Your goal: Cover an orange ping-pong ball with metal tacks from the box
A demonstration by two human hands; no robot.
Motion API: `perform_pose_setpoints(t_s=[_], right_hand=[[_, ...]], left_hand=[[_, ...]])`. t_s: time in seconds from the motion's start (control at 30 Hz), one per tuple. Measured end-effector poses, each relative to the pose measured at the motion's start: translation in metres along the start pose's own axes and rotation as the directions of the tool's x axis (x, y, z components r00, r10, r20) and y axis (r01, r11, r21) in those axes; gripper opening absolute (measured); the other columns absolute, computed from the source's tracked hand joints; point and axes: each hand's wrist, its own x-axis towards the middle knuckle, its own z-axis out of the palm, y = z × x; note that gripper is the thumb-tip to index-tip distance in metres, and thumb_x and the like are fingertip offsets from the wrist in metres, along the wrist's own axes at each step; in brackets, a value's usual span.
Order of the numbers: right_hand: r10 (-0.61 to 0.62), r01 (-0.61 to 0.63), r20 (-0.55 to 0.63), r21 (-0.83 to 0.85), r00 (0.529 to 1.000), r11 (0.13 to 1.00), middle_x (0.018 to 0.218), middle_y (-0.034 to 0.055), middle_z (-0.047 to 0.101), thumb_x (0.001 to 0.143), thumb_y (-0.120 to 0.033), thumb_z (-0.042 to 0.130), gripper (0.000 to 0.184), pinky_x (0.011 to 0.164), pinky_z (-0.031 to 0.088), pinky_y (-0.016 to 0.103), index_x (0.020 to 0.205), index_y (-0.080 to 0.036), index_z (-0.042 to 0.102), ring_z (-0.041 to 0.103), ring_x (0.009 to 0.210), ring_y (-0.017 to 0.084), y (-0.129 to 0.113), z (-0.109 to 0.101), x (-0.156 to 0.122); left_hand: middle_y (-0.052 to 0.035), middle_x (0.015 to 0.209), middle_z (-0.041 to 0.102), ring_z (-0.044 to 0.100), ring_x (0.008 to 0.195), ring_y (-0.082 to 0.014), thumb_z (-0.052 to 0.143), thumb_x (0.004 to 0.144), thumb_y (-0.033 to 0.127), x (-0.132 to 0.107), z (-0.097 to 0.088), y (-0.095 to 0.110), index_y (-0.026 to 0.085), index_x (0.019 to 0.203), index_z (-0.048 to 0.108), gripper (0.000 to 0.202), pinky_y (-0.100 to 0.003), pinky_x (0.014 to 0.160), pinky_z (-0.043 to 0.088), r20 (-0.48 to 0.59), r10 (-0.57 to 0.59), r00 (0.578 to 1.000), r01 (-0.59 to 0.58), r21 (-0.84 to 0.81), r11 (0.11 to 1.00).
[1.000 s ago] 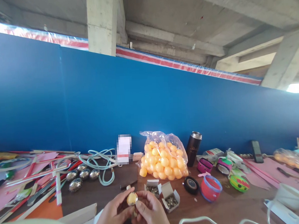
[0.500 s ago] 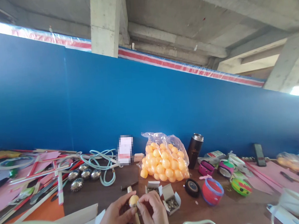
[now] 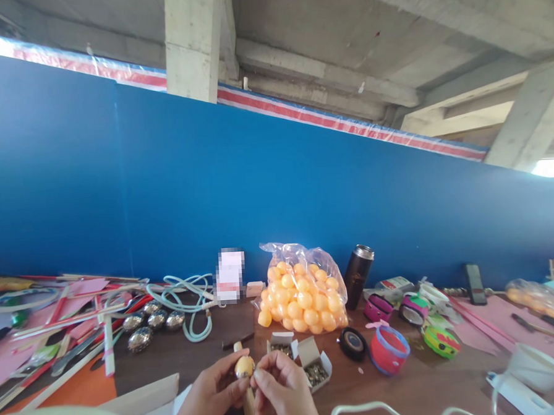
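My left hand (image 3: 211, 393) pinches a small orange ball (image 3: 244, 366) between thumb and fingers, low in the middle of the view. My right hand (image 3: 284, 393) is closed beside it, fingertips pressed to the ball's right side. A wooden stick (image 3: 248, 407) runs down from under the ball between my hands. Just beyond my fingers stand two small open cardboard boxes (image 3: 313, 366) of dark metal bits. A clear bag of orange balls (image 3: 302, 293) sits behind them on the brown table (image 3: 182, 355).
Silver egg shapes (image 3: 146, 329), a pale green cord (image 3: 191, 298) and pink strips lie at the left. A dark flask (image 3: 358, 276), tape rolls (image 3: 353, 343), a pink cup (image 3: 389, 349) and a phone (image 3: 475, 282) are at the right. A blue wall stands behind the table.
My hands have stayed on the ball and shifted only slightly. More of the wooden stick shows under the ball than a second ago. The camera has wobbled a little.
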Motion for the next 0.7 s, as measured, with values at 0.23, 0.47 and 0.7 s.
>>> perform_pose_setpoints(t_s=[0.23, 0.47, 0.7], right_hand=[[0.108, -0.110, 0.023, 0.119, 0.994, 0.987, 0.063, -0.0004, 0.066, 0.058, -0.048, 0.082, 0.047, 0.032, 0.045, 0.014, 0.078, -0.012, 0.059, 0.052, 0.039, 0.004, 0.001, -0.007, 0.001], [0.162, -0.178, 0.090, 0.203, 0.983, 0.963, 0.057, -0.0013, 0.065, 0.059, -0.039, 0.083, 0.037, 0.028, 0.038, 0.010, 0.072, -0.013, 0.060, 0.046, 0.034, 0.001, -0.005, -0.005, -0.003], [0.195, -0.202, 0.058, 0.162, 0.979, 0.966, 0.057, 0.0015, 0.067, 0.062, -0.033, 0.079, 0.029, 0.029, 0.034, 0.011, 0.072, -0.012, 0.062, 0.046, 0.034, 0.002, 0.000, -0.008, -0.002]], left_hand=[[-0.0042, 0.081, 0.071, 0.060, 0.062, -0.0173, 0.070, 0.062, 0.063, 0.003, -0.003, -0.005, 0.017, 0.115, 0.065, 0.070, -0.027, 0.061, 0.051, 0.043, -0.001, 0.999, 0.000, 0.025, 1.000], [-0.0036, 0.079, 0.070, 0.061, 0.064, -0.0170, 0.068, 0.067, 0.062, 0.006, -0.007, -0.020, 0.017, 0.116, 0.065, 0.067, -0.028, 0.061, 0.052, 0.151, -0.034, 0.988, 0.034, 0.003, 0.999], [-0.0027, 0.076, 0.069, 0.061, 0.066, -0.0171, 0.070, 0.068, 0.059, 0.010, -0.008, -0.032, 0.017, 0.116, 0.064, 0.064, -0.026, 0.059, 0.052, 0.193, -0.035, 0.981, 0.041, -0.029, 0.999]])
